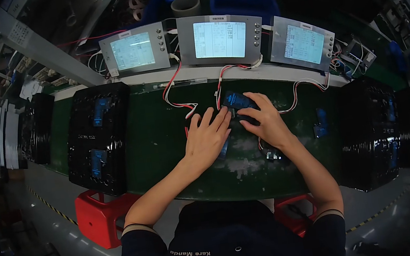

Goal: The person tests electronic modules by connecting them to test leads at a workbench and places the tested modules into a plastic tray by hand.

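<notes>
In the head view, a dark-blue flat pack (236, 99) is held by the right hand (267, 119), its thumb and fingers narrowly parted around the pack's right side. The left hand (205, 141) is placed palm down with fingers slightly spread and fingertips at the pack's near left edge; whether anything is gripped by them cannot be told. A second blue pack (225, 148) is partly covered by the left hand. Beyond, three screened instruments (258, 26) are ranged along the green tabletop (154, 134), which is flanked by black trays (103, 164). A blue piece (321, 122) is seen well right of the hands.
</notes>
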A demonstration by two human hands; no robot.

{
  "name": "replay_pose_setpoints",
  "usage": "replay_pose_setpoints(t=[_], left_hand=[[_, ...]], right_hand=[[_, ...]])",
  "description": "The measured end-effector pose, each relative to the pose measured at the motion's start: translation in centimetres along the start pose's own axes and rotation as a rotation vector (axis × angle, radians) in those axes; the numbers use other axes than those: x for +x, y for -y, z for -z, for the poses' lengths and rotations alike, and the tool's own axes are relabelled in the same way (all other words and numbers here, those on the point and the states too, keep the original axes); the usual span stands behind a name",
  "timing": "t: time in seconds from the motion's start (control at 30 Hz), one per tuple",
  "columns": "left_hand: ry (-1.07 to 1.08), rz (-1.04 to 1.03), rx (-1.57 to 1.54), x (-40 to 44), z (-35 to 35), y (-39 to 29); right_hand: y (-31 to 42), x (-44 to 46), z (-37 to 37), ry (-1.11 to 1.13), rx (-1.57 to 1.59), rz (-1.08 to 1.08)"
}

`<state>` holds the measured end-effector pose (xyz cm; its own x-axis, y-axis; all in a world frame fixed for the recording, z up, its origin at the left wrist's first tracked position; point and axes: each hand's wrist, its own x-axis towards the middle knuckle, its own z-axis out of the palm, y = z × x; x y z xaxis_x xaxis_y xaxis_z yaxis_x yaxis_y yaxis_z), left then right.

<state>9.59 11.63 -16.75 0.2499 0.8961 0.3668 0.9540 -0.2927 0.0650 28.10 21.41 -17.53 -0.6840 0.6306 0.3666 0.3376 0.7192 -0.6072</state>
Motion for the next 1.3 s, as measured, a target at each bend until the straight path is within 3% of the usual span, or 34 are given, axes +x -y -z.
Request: replay_pose_setpoints(t=[0.83,1.17,1.3], left_hand=[[0.083,-0.025,-0.025,0.6,0.3,-0.7],[0.259,-0.163,0.309,1.2,1.3,-1.6],[0.277,-0.188,0.373,1.4,1.4,-1.7]], right_hand=[[-0.1,0.2,-0.4,-0.013,-0.06,0.044],[0.9,0.3,1.4,-0.052,-0.086,0.04],[2.4,-0.5,5.1,-0.214,-0.161,0.018]])
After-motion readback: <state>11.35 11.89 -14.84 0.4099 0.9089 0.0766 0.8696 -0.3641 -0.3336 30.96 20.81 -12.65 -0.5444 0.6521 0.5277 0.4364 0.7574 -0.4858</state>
